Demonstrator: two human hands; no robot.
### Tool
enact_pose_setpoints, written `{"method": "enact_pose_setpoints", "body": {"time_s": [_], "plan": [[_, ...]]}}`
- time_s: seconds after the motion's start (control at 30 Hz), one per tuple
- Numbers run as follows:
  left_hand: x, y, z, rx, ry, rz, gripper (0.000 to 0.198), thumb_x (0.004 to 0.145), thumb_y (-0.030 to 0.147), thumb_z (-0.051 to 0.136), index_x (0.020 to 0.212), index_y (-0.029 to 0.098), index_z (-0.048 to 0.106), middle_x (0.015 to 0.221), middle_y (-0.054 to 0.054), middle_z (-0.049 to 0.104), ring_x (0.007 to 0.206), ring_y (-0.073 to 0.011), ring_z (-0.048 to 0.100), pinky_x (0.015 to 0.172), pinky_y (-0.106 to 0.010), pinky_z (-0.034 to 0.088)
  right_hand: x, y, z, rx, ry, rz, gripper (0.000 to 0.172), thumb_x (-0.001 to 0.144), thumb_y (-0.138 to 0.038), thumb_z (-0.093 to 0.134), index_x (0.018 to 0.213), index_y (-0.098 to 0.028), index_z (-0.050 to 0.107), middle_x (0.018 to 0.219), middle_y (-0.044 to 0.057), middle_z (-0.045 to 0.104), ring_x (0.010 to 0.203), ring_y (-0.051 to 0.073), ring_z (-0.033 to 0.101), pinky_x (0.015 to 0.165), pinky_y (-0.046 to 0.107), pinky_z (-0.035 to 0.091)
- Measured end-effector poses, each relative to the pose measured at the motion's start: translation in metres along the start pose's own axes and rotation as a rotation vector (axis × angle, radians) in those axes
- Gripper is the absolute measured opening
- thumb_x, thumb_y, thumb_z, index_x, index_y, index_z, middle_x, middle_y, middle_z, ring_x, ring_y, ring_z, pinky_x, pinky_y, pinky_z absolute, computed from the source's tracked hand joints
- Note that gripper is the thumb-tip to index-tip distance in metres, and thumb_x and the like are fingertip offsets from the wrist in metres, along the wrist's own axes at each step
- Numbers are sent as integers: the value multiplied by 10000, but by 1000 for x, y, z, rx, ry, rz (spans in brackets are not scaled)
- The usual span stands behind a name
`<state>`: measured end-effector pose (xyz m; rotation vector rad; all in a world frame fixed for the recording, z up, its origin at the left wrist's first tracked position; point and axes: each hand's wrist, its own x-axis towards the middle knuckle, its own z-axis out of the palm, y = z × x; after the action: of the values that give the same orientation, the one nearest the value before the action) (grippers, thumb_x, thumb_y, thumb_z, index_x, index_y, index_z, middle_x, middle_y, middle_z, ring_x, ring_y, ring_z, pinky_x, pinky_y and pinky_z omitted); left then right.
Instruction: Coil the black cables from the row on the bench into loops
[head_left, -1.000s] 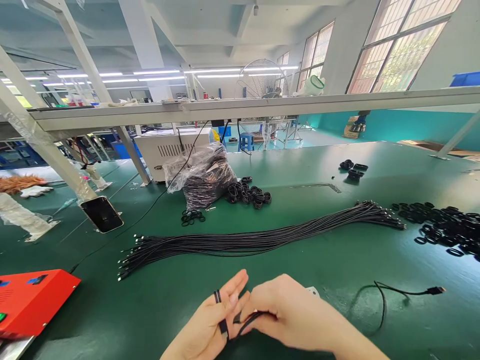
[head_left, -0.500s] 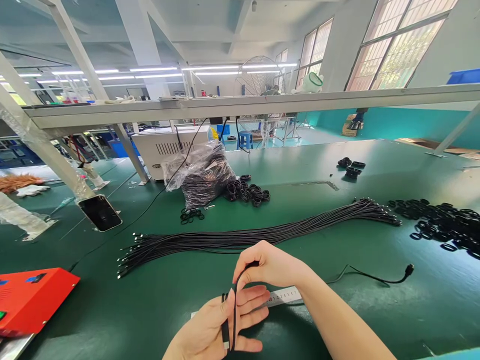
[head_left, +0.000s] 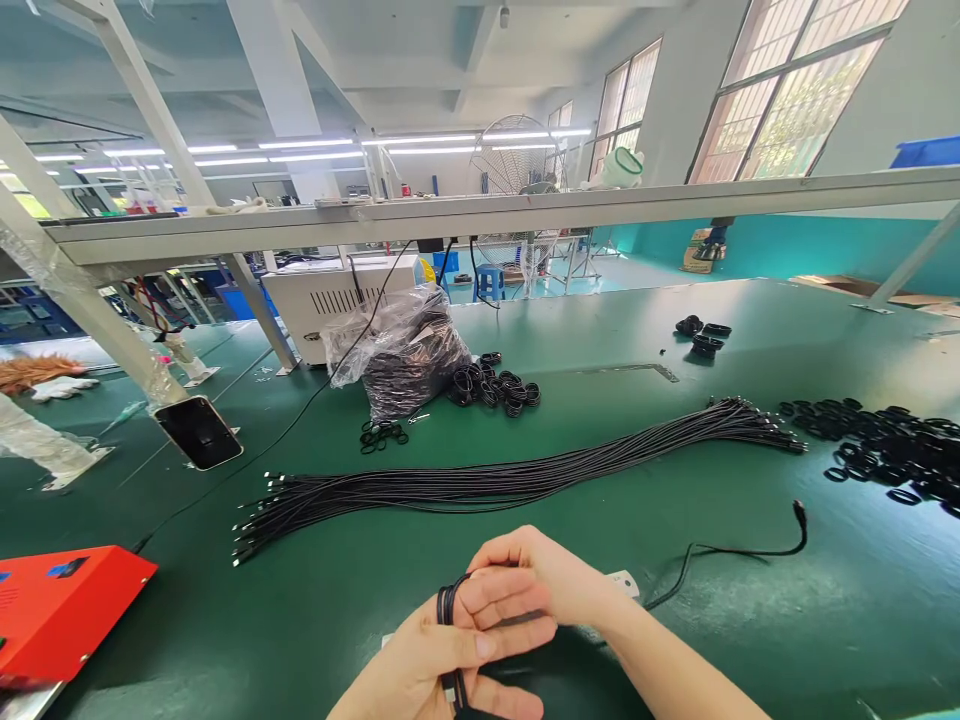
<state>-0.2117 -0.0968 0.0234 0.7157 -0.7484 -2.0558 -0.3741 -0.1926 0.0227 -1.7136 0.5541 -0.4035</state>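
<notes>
Down slips the right hand (head_left: 551, 580), behind the left hand (head_left: 420, 655) now, and more turns of black cable (head_left: 448, 606) circle the left palm! Left fingers stretched out, slightly parted, thumb folded across, carrying those loops; right fingertips hidden, so their grip can't be told. Past the right wrist, plug-ended black cord (head_left: 739, 552) trails over the table (head_left: 337, 620), nearer than the long cable bundle (head_left: 480, 485).
</notes>
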Motion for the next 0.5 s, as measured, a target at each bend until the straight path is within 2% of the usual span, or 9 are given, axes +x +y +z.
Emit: {"method": "enact_pose_setpoints", "body": {"time_s": [0.13, 0.23, 0.3, 0.43, 0.5], "plan": [[1, 3, -3, -105, 9, 83, 485, 884, 71, 472, 1320, 268, 552, 1483, -62, 444, 1365, -339, 379, 853, -398, 589, -11, 5, 28, -50, 107, -41, 234, 830, -195, 498, 964, -159, 686, 823, 37, 691, 719, 160, 623, 591, 230, 452], [3, 6, -6, -107, 53, 208, 517, 874, 40, 458, 1335, 261, 537, 1530, -38, 370, 1407, -310, 309, 935, -381, 549, -21, 8, 50, -163, 98, 56, 301, 920, -210, 365, 987, -153, 653, 644, 18, 635, 587, 147, 595, 584, 237, 446], [5, 8, -9, -89, 111, 283, 544, 844, 14, 470, 1320, 264, 554, 1546, -19, 342, 1424, -301, 274, 1027, -408, 480, -28, 11, 60, -292, 78, 99, 308, 944, -218, 330, 971, -154, 631, 617, 18, 623, 576, 156, 597, 595, 240, 443], [6, 6, -15, -40, 265, 304, 550, 805, 9, 480, 1273, 271, 598, 1553, 1, 327, 1445, -304, 211, 1085, -487, 401, -40, 12, 64, -618, 77, 11, 161, 875, -197, 481, 975, -195, 606, 871, 49, 703, 729, 180, 643, 601, 225, 410], [7, 2, -17, -15, 323, 276, 532, 801, 21, 501, 1250, 285, 613, 1557, 14, 314, 1446, -306, 206, 1072, -507, 409, -44, 5, 59, -763, 54, -39, 85, 850, -190, 529, 887, -198, 605, 834, 29, 699, 684, 166, 632, 559, 222, 377]]}}
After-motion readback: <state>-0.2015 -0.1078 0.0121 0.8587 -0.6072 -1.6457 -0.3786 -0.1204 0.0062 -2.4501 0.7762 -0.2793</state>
